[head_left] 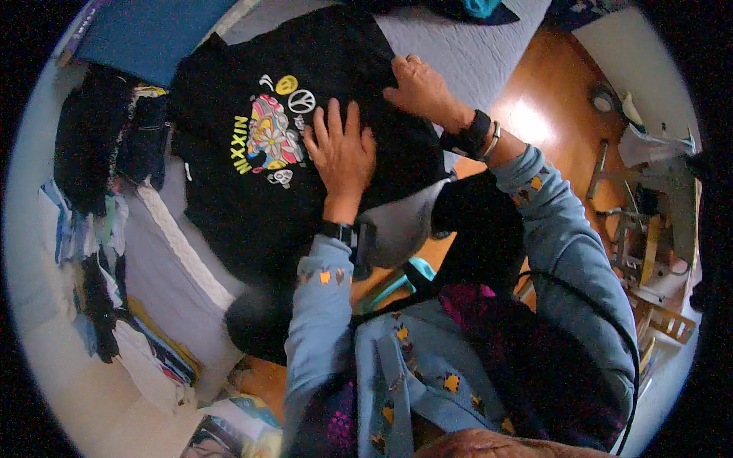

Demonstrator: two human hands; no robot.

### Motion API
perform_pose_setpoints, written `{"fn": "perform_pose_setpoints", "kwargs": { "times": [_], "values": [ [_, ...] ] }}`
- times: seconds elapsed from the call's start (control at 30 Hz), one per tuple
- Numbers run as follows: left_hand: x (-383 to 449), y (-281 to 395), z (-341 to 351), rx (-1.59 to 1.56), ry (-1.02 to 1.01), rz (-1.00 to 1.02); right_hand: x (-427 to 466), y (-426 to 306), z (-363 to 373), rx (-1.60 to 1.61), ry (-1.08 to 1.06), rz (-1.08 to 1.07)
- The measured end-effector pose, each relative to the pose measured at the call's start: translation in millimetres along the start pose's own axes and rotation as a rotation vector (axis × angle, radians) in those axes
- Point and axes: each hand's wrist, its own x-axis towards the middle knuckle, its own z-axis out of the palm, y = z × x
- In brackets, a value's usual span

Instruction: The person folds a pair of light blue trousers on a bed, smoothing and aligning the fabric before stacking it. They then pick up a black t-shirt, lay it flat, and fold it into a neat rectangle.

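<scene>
A black garment (246, 194), which looks like a T-shirt or sweatshirt, is spread over the bed. Its front bears yellow lettering and a colourful print (272, 134) with a flower, a smiley and a peace sign. My left hand (343, 146) lies flat on the cloth beside the print, fingers spread. Farther to the right, my right hand (421, 89) has its fingers curled over the garment's edge, with the thumb on the fabric. Both wrists carry black bands.
Grey bedding (464, 51) extends beyond the garment. Folded dark clothes (91, 137) and other stacked clothes (154, 338) line the left side, near a blue panel (149, 40). A black cable (595, 309) crosses my right sleeve. Wooden flooring (550, 86) shows at right.
</scene>
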Motion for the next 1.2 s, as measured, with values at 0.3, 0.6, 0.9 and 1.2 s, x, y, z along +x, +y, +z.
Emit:
{"fn": "perform_pose_setpoints", "kwargs": {
  "times": [0.3, 0.6, 0.9, 1.2],
  "values": [
    [-1.8, -0.1, 0.9, 0.028, 0.039, 0.029, -78.9, 0.0, -2.8, 0.215, -0.221, 0.042],
    [17.4, -4.2, 2.1, 0.178, -0.229, 0.086, -92.6, 38.8, 2.5, 0.365, -0.240, -0.057],
    [150.2, -32.6, 63.5, 0.241, -0.373, 0.156, -124.0, 35.2, 6.4, 0.354, -0.176, -0.073],
    [194.9, 51.9, 121.2, -0.042, -0.345, 0.405, -132.8, 33.8, -1.0, 0.384, -0.223, -0.135]
  ]
}}
